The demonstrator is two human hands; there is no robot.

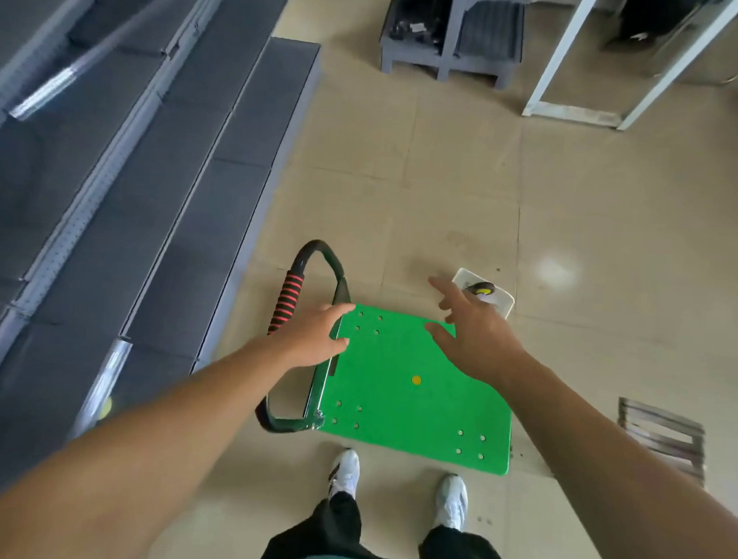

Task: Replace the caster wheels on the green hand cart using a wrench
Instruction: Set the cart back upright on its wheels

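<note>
The green hand cart (411,407) lies flat on the tiled floor in front of my feet, its deck showing groups of bolt holes near the corners and a yellow dot in the middle. Its folded black handle (286,300) with a red-striped grip lies off the left side. My left hand (311,340) hovers open over the deck's far left corner. My right hand (476,337) is spread open above the far right corner. Just beyond it a clear tray (502,298) holds a caster wheel (481,288) with a yellow hub. No wrench is visible.
Grey shelving units (118,186) run along the left. A grey step stool (451,38) and a white metal frame (585,106) stand at the back. A metal rack piece (664,435) lies on the floor to the right. My white shoes (344,472) are near the cart's front edge.
</note>
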